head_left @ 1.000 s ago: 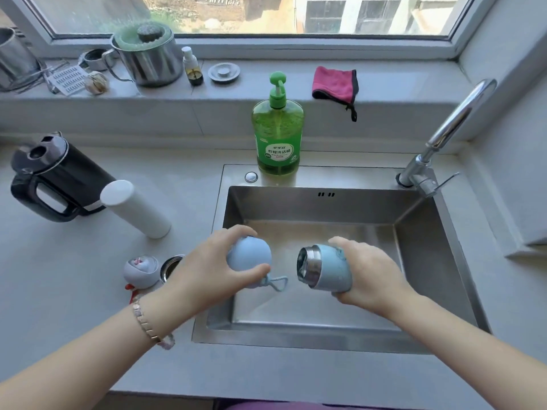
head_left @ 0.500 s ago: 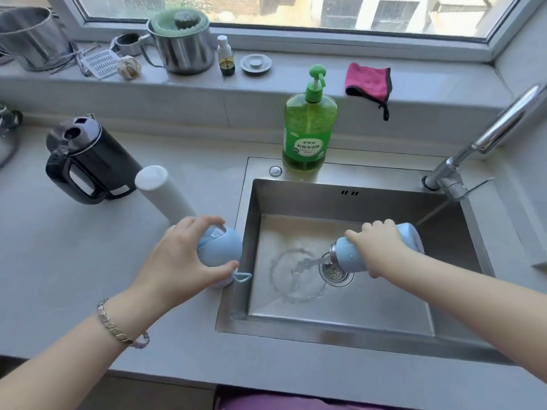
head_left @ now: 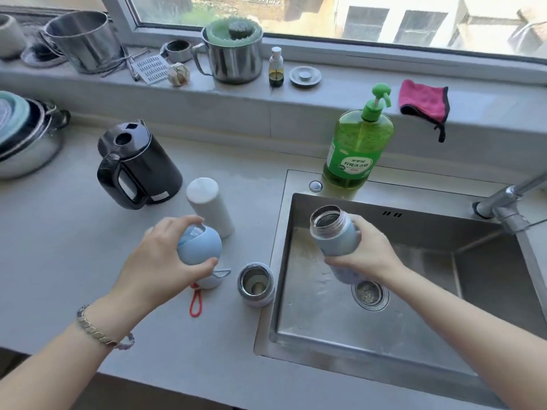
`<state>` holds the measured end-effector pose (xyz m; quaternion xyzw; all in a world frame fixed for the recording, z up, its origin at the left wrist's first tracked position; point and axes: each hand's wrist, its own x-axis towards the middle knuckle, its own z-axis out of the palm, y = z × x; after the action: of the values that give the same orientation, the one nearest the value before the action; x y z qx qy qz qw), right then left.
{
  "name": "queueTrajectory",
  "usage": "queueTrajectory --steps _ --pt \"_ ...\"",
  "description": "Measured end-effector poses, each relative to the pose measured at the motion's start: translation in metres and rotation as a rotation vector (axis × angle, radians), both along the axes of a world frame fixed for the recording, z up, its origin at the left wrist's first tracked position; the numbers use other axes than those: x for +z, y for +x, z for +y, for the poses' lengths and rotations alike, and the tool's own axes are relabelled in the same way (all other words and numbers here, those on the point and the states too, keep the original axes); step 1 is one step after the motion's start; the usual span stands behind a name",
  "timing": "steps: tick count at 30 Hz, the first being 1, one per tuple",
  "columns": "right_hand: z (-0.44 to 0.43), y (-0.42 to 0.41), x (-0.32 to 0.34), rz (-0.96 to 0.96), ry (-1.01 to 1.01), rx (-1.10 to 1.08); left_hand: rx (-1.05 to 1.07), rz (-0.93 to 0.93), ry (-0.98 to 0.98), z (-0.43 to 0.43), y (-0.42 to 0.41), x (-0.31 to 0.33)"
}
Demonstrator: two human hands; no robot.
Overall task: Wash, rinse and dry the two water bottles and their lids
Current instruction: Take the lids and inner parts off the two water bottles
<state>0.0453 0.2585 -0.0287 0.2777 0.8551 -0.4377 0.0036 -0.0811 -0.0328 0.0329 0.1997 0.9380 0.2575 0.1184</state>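
The blue bottle (head_left: 334, 235) was a short, matte, pale-blue flask with a bare steel neck and a shiny steel inside, its open mouth turned up toward the window. The right hand (head_left: 368, 254) had its fingers wrapped round the bottle's lower body and held it tilted above the steel sink (head_left: 414, 223), over the left part of the basin and just above the drain (head_left: 370, 292). The left hand (head_left: 157, 261) was off to the side over the grey counter (head_left: 59, 247), thumb and fingers curled round the blue lid (head_left: 199, 247), a smooth rounded cap shaped like a small ball. The two hands were well apart, each clamped on its own piece.

Between them the second bottle (head_left: 256, 284) stood upright and uncapped on the counter, just beside the sink's left rim, with steel showing inside. A pale second lid (head_left: 207, 282) lay under the held blue lid and was mostly hidden by it, a red cord loop (head_left: 194, 303) trailing from it across the counter. Whether the two lids touched I could not tell.

Just behind the left hand stood a plain white cylinder (head_left: 210, 205), and beyond that a glossy black kettle (head_left: 139, 164). A translucent green soap bottle (head_left: 356, 143) with a pump top sat on the sink's back rim. The chrome faucet (head_left: 509, 199) rose at the right. A pink cloth (head_left: 423, 103) hung over the sill's edge, and a steel mug (head_left: 233, 60) under a green cover stood further along the sill.
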Motion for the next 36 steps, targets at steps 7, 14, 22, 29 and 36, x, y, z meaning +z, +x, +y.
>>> queueTrajectory --steps 7,14,22,29,36 --pt "-0.071 -0.096 -0.035 0.243 -0.242 -0.072 0.082 -0.015 -0.048 -0.025 -0.038 -0.027" --pt "-0.088 -0.106 -0.068 0.114 -0.178 0.008 0.066 -0.099 -0.197 -0.026 -0.085 -0.075" --pt "-0.074 -0.082 -0.072 -0.116 -0.130 0.085 -0.363 -0.250 -0.489 -0.022 -0.157 -0.116" --pt "-0.061 -0.073 -0.061 -0.118 -0.097 0.145 -0.260 -0.257 -0.323 -0.023 -0.134 -0.135" --pt "-0.054 -0.068 -0.037 -0.039 -0.036 0.197 -0.153 -0.139 0.157 0.000 -0.122 -0.069"
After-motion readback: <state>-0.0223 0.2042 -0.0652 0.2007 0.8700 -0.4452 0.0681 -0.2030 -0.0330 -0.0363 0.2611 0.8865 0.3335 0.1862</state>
